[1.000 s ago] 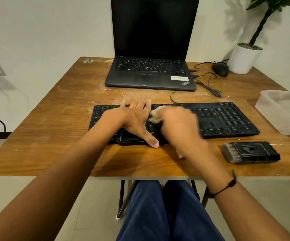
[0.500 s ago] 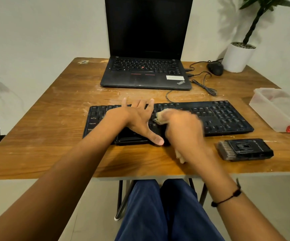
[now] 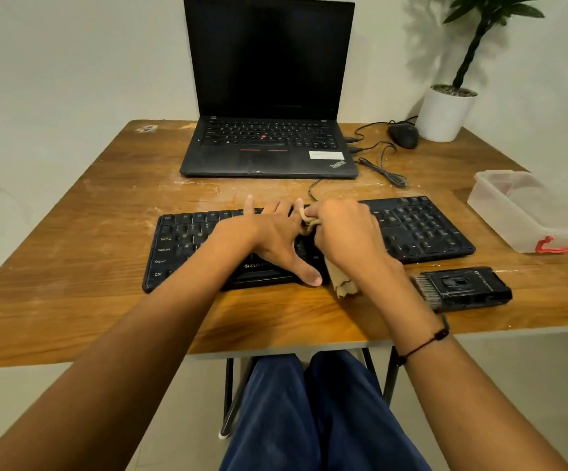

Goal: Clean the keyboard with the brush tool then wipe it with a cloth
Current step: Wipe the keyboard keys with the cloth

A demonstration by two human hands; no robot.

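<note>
A black keyboard (image 3: 418, 229) lies across the middle of the wooden table (image 3: 78, 266). My left hand (image 3: 272, 236) presses flat on its middle keys, fingers spread and thumb at the front edge. My right hand (image 3: 343, 229) grips a beige cloth (image 3: 343, 287) and holds it on the keys just right of the left hand; a corner of the cloth hangs out below the palm. The black brush tool (image 3: 462, 288) lies on the table in front of the keyboard's right end, bristles to the left.
An open black laptop (image 3: 269, 144) stands behind the keyboard. A mouse (image 3: 403, 134) with its cables and a white plant pot (image 3: 444, 112) are at the back right. A clear plastic box (image 3: 527, 212) with a red clasp sits at the right edge.
My right hand with the cloth has moved away from me, from the front rows toward the back rows of keys. My left hand stays pressed on the keyboard. The view has shifted slightly.
</note>
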